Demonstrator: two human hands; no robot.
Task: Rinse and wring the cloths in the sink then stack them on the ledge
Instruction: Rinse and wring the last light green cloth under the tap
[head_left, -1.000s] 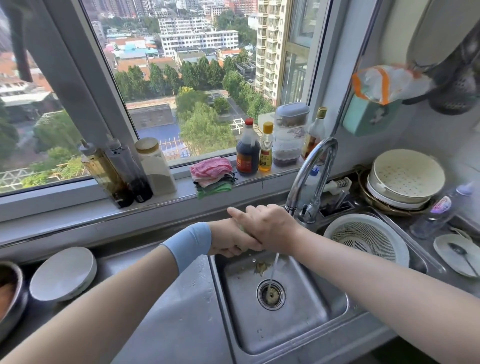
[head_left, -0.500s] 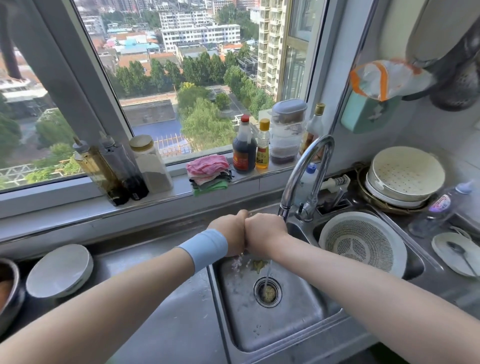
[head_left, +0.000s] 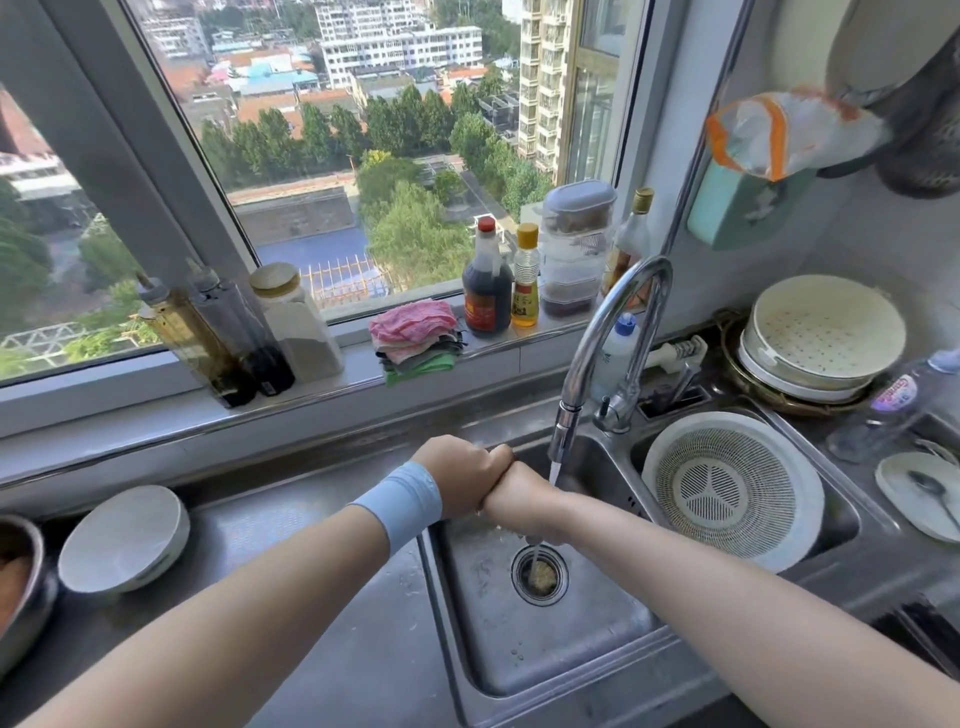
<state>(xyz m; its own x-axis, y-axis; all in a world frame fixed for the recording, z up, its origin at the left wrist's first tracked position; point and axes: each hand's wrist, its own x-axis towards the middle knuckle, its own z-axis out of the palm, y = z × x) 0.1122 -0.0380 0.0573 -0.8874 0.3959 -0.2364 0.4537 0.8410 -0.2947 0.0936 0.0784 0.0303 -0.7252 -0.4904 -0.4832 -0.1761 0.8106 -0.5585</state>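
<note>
Over the shiny steel sink (head_left: 519, 654), your left hand (head_left: 462, 475) and right hand (head_left: 519, 501) have uncrossed and now press fist to fist, curled tight, likely squeezing a cloth hidden inside. Water from the curved silver tap (head_left: 613, 322) hits your right hand. The pink-topped pile of cloths (head_left: 415, 332) waits on the white window ledge (head_left: 353, 371).
</note>
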